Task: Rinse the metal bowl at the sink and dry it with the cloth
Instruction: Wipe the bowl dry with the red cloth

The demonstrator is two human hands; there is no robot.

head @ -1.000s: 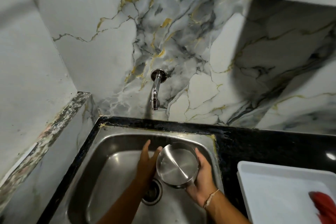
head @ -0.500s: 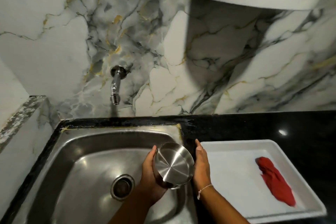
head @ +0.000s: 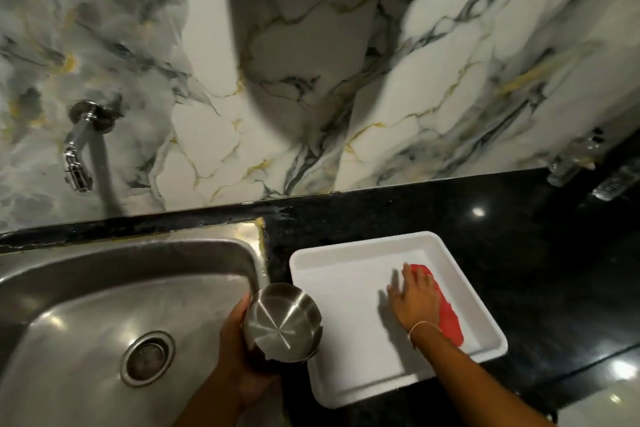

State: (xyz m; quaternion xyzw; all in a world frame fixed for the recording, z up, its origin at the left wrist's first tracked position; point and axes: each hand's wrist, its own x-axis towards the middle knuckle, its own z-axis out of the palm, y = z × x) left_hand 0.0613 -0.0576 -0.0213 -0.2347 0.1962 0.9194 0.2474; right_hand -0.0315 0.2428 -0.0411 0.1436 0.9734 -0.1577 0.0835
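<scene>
While the left hand (head: 239,340) holds the round shiny metal bowl (head: 282,322) from its left side and from under it, the bowl sits tipped in the air, right over the right edge of the big steel sink (head: 104,288). The bowl's flat bottom faces up toward the camera. The fingers are wrapped around the bowl, so this hand is grasping it. The right hand (head: 414,298) is over in the white square plastic tray (head: 346,253), which lies on the black shiny stone counter (head: 536,270) just beside the sink. This hand is flat, with its fingers spread out, and it lies on top of the long red cloth (head: 448,315). The cloth lies in the right part of the tray. The hand is not closed around the cloth; it looks loose and open, and I cannot tell if it presses down. A thin pale string goes around the right wrist. On the marble wall behind the sink sticks out a silver tap (head: 78,149). Far to the right, by the wall, stand some clear bottles (head: 568,166), but they are blurry.
</scene>
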